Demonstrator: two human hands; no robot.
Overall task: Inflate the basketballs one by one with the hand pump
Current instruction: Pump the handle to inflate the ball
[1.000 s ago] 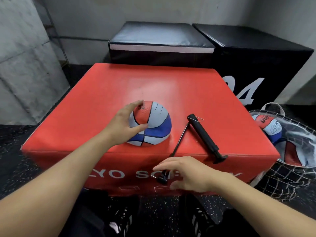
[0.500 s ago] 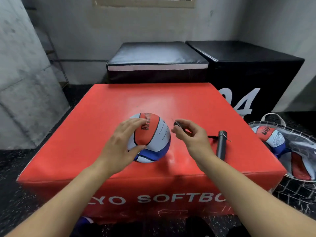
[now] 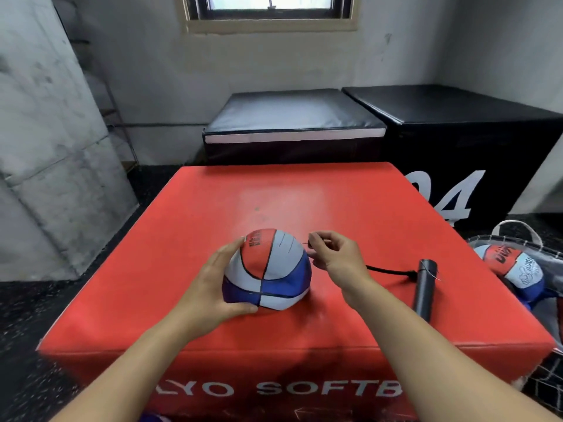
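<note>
A soft, partly flat basketball (image 3: 271, 269) in red, white and blue rests on the red foam box (image 3: 365, 208). My left hand (image 3: 213, 287) cups its left side and holds it. My right hand (image 3: 338, 257) pinches the needle end of the pump hose (image 3: 387, 271), with the needle tip close to the ball's right upper side. The hose runs right to the black hand pump (image 3: 425, 289), which lies on the box by my right forearm.
A net bag (image 3: 518, 242) on the floor at the right holds more basketballs (image 3: 515, 266). Two black padded boxes (image 3: 292, 117) stand behind the red box. A concrete wall is on the left and a window is high on the back wall.
My right hand picked the hose end up from the box's front edge and carried it to the ball's right side. My left hand turned the ball. The pump shifted to lie lengthwise.
</note>
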